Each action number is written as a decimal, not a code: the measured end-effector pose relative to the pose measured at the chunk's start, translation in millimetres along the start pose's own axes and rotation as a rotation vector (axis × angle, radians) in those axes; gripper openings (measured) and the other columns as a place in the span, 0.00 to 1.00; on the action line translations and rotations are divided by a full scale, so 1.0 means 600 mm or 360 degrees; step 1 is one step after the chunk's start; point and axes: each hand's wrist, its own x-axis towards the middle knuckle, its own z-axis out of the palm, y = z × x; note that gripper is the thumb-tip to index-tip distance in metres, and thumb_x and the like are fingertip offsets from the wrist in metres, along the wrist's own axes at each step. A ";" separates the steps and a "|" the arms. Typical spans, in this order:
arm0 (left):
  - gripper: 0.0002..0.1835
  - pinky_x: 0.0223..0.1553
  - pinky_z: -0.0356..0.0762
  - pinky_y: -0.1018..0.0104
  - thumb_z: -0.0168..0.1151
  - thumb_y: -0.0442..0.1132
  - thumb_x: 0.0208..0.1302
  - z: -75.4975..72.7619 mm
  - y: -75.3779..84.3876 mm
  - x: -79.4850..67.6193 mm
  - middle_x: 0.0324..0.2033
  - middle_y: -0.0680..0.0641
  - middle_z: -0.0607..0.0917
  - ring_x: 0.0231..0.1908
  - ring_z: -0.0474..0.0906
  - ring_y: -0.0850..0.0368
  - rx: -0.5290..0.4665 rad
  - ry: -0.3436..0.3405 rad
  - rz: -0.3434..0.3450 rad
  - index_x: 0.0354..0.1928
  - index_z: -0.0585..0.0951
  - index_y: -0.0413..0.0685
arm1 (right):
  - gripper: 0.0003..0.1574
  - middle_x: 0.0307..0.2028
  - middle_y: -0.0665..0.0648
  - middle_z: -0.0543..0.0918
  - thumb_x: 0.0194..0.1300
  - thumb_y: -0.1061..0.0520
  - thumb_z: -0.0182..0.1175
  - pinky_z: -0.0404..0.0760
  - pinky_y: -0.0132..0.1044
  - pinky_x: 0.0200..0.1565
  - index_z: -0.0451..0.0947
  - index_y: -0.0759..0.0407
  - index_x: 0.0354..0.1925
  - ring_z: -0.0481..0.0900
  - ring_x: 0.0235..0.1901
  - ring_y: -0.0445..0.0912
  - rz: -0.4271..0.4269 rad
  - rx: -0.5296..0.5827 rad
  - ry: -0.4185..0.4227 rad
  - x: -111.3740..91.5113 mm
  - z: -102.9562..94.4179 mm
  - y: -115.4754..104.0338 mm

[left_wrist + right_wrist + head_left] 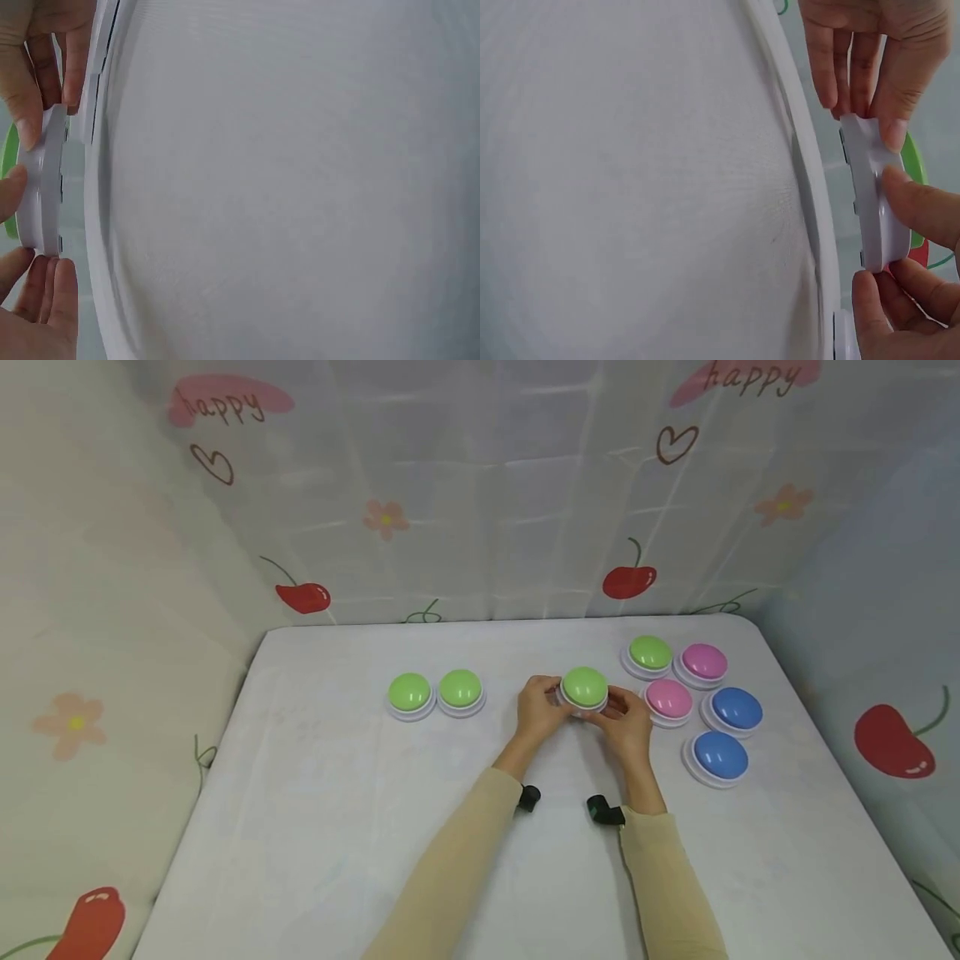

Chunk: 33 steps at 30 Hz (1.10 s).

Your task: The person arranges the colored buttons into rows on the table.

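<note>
Currently I have the left hand (540,710) and right hand (627,727) both gripping one green button (585,687), left of two pink buttons (669,699).

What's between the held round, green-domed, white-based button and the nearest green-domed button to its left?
In the head view, leftward from the held button comes the left hand, then bare white tabletop up to the other button.
</note>
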 end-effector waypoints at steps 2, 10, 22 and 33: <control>0.30 0.56 0.78 0.64 0.77 0.36 0.48 -0.007 0.001 -0.005 0.50 0.42 0.82 0.52 0.79 0.51 0.0021 0.0043 0.0004 0.55 0.81 0.37 | 0.40 0.55 0.73 0.77 0.50 0.68 0.73 0.82 0.30 0.51 0.70 0.73 0.61 0.78 0.55 0.60 -0.0028 0.0008 -0.0024 0.000 0.005 -0.006; 0.27 0.56 0.79 0.61 0.76 0.32 0.48 -0.036 0.000 -0.025 0.49 0.40 0.83 0.51 0.80 0.48 -0.0026 0.0291 0.0042 0.52 0.81 0.34 | 0.41 0.58 0.70 0.75 0.50 0.64 0.74 0.79 0.41 0.58 0.71 0.71 0.61 0.76 0.58 0.59 -0.0097 -0.0039 -0.0141 0.003 0.030 -0.024; 0.22 0.52 0.82 0.63 0.72 0.26 0.47 -0.061 -0.020 -0.043 0.48 0.35 0.83 0.50 0.81 0.44 -0.0155 0.0600 0.0014 0.48 0.82 0.29 | 0.41 0.56 0.69 0.77 0.48 0.62 0.76 0.81 0.41 0.57 0.72 0.69 0.60 0.80 0.56 0.59 -0.0114 -0.0092 -0.0351 0.013 0.075 -0.047; 0.22 0.53 0.82 0.64 0.71 0.24 0.47 -0.071 -0.037 -0.050 0.50 0.32 0.83 0.51 0.82 0.43 -0.0184 0.0711 -0.0067 0.48 0.81 0.29 | 0.42 0.57 0.70 0.77 0.51 0.62 0.75 0.82 0.44 0.55 0.70 0.69 0.62 0.81 0.54 0.60 -0.0096 -0.0170 -0.0553 0.024 0.098 -0.056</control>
